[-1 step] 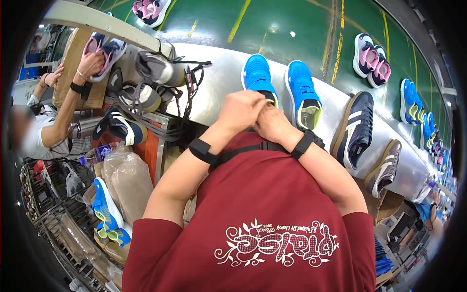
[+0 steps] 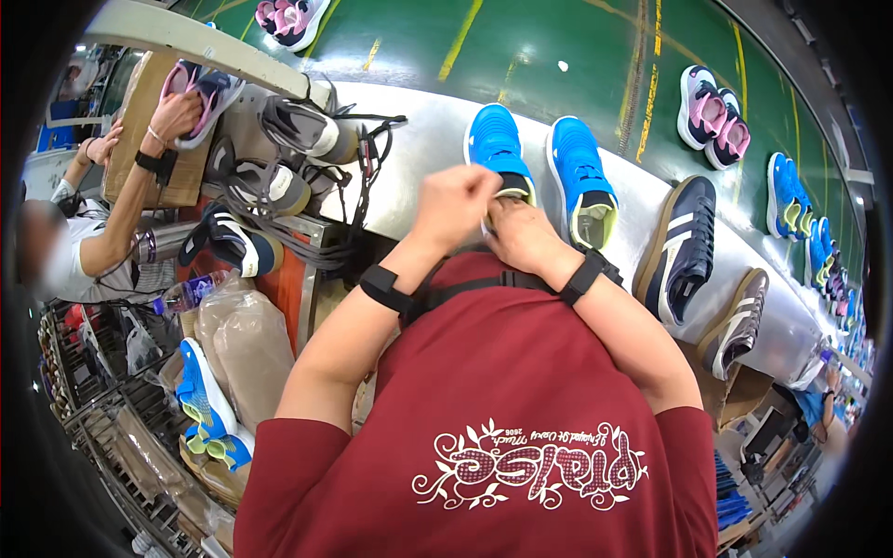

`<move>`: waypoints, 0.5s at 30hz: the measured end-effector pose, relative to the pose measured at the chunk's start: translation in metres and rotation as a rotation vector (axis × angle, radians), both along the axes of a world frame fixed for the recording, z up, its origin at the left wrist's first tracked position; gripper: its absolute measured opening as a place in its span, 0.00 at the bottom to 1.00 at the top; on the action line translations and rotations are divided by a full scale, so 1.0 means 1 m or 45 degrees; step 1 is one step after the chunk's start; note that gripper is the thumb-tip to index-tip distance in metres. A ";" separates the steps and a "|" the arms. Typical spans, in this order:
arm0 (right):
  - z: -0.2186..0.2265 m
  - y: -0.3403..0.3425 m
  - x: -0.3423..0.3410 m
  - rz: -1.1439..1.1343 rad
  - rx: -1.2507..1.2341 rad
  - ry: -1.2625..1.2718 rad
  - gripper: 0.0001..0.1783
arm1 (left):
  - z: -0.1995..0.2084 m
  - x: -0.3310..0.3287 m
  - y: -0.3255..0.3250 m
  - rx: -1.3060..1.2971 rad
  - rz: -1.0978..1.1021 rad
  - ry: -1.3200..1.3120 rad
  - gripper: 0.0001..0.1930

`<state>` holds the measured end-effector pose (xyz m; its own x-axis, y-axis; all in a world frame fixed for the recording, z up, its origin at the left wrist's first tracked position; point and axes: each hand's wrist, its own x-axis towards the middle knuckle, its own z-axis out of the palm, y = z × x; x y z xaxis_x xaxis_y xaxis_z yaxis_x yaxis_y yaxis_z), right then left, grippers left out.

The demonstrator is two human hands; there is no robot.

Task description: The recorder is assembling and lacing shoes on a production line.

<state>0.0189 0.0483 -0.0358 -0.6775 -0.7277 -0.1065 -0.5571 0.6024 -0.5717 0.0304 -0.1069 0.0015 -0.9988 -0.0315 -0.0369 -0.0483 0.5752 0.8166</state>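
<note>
A blue sneaker (image 2: pixel 493 139) with a dark collar and a yellow-green lining stands on the metal ledge, toe pointing away from me. My right hand (image 2: pixel 523 232) is closed on its heel end, fingertips at the shoe opening. Just left of that opening, my left hand (image 2: pixel 456 206) is held with curled fingers pinched together; whatever they hold, if anything, is hidden. The matching blue sneaker (image 2: pixel 580 167) stands close by on the right, untouched, its pale insole showing.
A dark navy sneaker (image 2: pixel 677 246) and a brown sneaker (image 2: pixel 733 321) lie to the right. Left are grey shoes (image 2: pixel 299 130) among tangled laces. A co-worker's hand (image 2: pixel 177 116) holds a pink-lined shoe. Beyond the metal ledge (image 2: pixel 409 116), a green conveyor belt (image 2: pixel 530 56) carries shoe pairs.
My left hand has drawn slightly left, away from my right hand, so a gap shows between them. My right hand stays at the shoe's heel.
</note>
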 end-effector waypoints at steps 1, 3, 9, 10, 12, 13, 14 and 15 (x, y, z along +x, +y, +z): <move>0.004 -0.002 -0.001 0.007 -0.003 0.002 0.21 | -0.008 -0.001 -0.008 -0.003 0.007 0.002 0.08; 0.010 -0.003 -0.002 0.027 0.081 -0.020 0.21 | -0.053 -0.005 -0.028 0.158 0.346 0.007 0.16; 0.009 -0.004 -0.007 0.076 0.120 -0.024 0.20 | -0.035 -0.022 -0.022 -0.043 0.037 -0.514 0.36; 0.009 -0.004 -0.008 0.082 0.120 -0.015 0.19 | -0.041 -0.023 -0.026 -0.012 -0.017 -0.566 0.34; 0.010 -0.004 -0.008 0.067 0.063 0.010 0.18 | -0.050 -0.018 -0.029 0.440 0.011 -0.692 0.26; 0.010 -0.004 -0.007 0.040 0.004 0.033 0.18 | -0.054 -0.018 -0.031 0.442 0.014 -0.692 0.26; 0.009 -0.006 -0.008 0.042 0.005 0.032 0.18 | -0.057 -0.018 -0.034 0.631 0.027 -0.733 0.23; 0.007 -0.008 -0.010 0.040 0.026 0.021 0.18 | -0.055 -0.020 -0.034 0.822 0.035 -0.772 0.20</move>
<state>0.0092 0.0406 -0.0291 -0.6561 -0.7465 -0.1107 -0.5849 0.5958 -0.5503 0.0106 -0.1408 -0.0538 -0.8006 0.1548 -0.5788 -0.5854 0.0035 0.8107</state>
